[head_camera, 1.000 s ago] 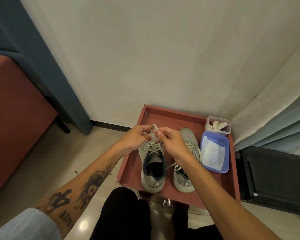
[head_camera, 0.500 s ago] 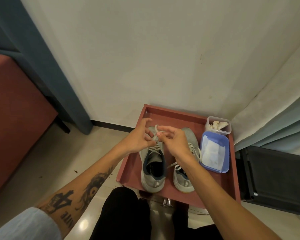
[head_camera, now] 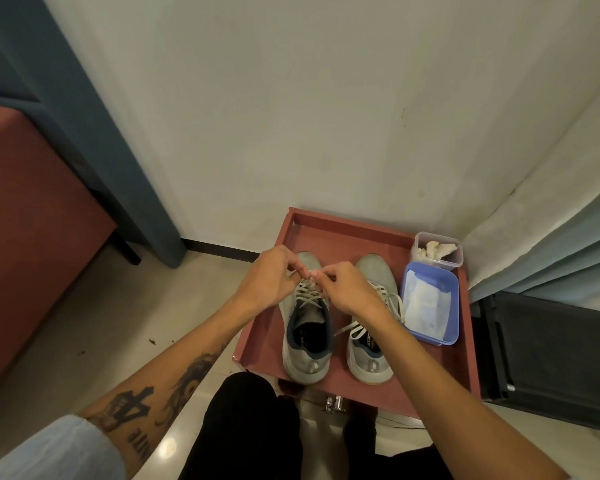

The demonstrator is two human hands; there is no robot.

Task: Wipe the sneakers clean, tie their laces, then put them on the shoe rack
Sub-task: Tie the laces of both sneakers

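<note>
Red tray (head_camera: 347, 233) against the wall (head_camera: 326, 116) carries the grey left sneaker (head_camera: 307, 358) and right sneaker (head_camera: 371, 362) side by side, a blue tub (head_camera: 452, 327) just beside. Left hand (head_camera: 267, 278) and right hand (head_camera: 347, 289) meet above the left sneaker, fingers (head_camera: 326, 271) pinching its pale laces (head_camera: 307, 294).

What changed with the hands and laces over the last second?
The left hand, its fingers spread half a second ago, has curled again; it and the right hand now pinch the lace close together over the sneaker. The upright lace end is gone from sight. The other sneaker, tray, blue tub and clear box have not moved.
</note>
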